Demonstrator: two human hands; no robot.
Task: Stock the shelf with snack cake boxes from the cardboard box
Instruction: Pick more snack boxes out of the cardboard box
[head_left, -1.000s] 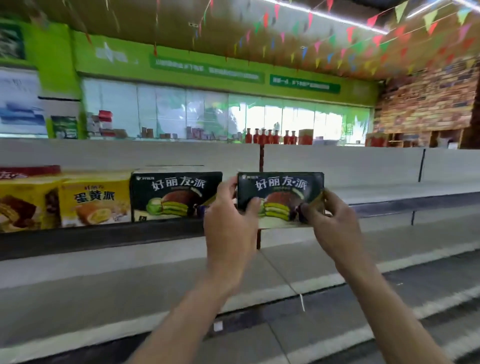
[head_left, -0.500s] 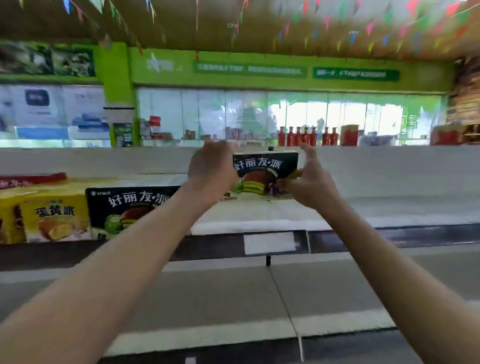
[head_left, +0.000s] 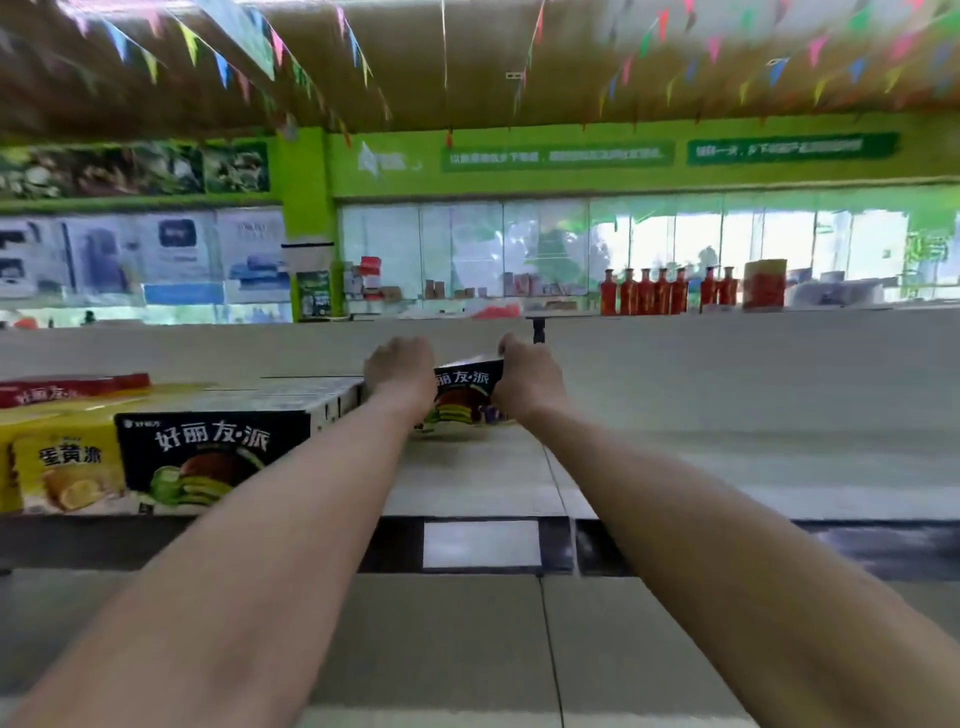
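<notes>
Now both arms stretch straight toward twelve o'clock — the left hand (head_left: 400, 370) and right hand (head_left: 527, 376) grip the ends of a dark snack cake box (head_left: 464, 397), resting deep on the shelf (head_left: 727, 467).

Black snack cake box (head_left: 467, 397) is showing white lettering and a green-brown cake, same as its black neighbour (head_left: 208, 457); yellow box (head_left: 62, 467) and red box (head_left: 72, 387) are sitting leftward.
</notes>
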